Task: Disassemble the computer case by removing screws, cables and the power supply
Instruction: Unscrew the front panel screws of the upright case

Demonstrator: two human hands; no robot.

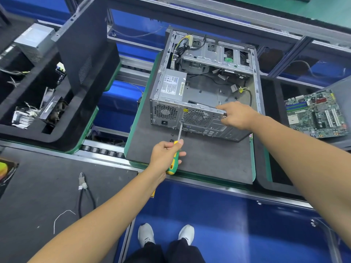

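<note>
The computer case (205, 88) lies open on the bench's grey mat (199, 158). The right hand (236, 115) clamps its rear rim to steady it, while the left hand (166, 155) grips the screwdriver (175, 149), tip on a rear-panel screw beside the power supply (172, 85).

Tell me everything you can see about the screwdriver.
The screwdriver has a green and yellow handle and a slim, bare metal shaft. The left hand grips the handle. It points up and away from the person, its tip against the rear panel of the computer case, just left of the round fan grille.
</note>
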